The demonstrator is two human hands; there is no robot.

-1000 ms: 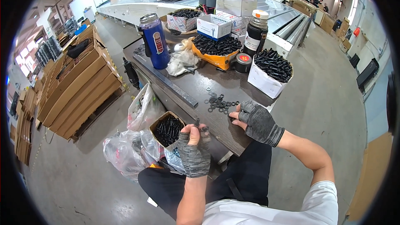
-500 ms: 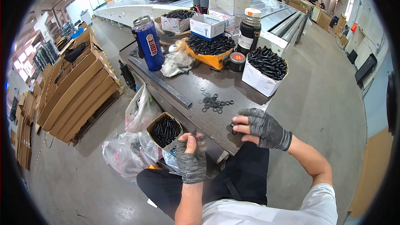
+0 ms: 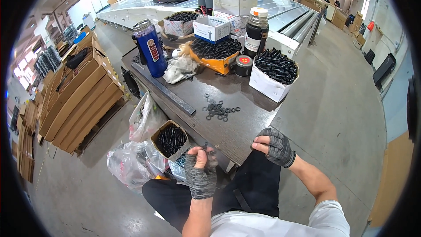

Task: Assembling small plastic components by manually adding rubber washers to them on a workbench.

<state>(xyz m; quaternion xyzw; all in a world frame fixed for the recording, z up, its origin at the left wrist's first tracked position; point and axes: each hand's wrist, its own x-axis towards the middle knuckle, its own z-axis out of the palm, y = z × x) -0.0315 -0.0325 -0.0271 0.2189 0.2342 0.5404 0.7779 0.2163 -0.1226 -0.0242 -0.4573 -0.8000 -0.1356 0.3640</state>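
Loose dark washers (image 3: 211, 108) are scattered in a small cluster on the brown tabletop (image 3: 247, 105), and the clock is read from that cluster, with twelve toward the top edge. The left hand (image 3: 201, 173) is held between six and seven o'clock, off the table's near edge; its thumb and fingers are clamped on a small dark fastener (image 3: 205, 145), which is partly hidden by the fingertips. The right hand (image 3: 277, 147) is placed at four o'clock, at the table's near right corner, with its fingers curled and the fingertips close together; whether anything is pinched there cannot be told. Both hands are covered by grey fingerless gloves (image 3: 201, 186).

At two o'clock a white box (image 3: 265, 85) is heaped with black bolts (image 3: 276, 66). A small round tin (image 3: 243, 66) and a black flask (image 3: 255, 35) are set at one, and an orange bag (image 3: 224, 65), also piled with bolts, at twelve. A white cloth (image 3: 180, 70) is crumpled between ten and eleven, just beside a blue bottle (image 3: 153, 55) at ten. A metal bar (image 3: 171, 95) is laid between nine and ten, along the table's edge. At eight, beyond that edge, an open carton (image 3: 180, 152) is filled with dark bolts.
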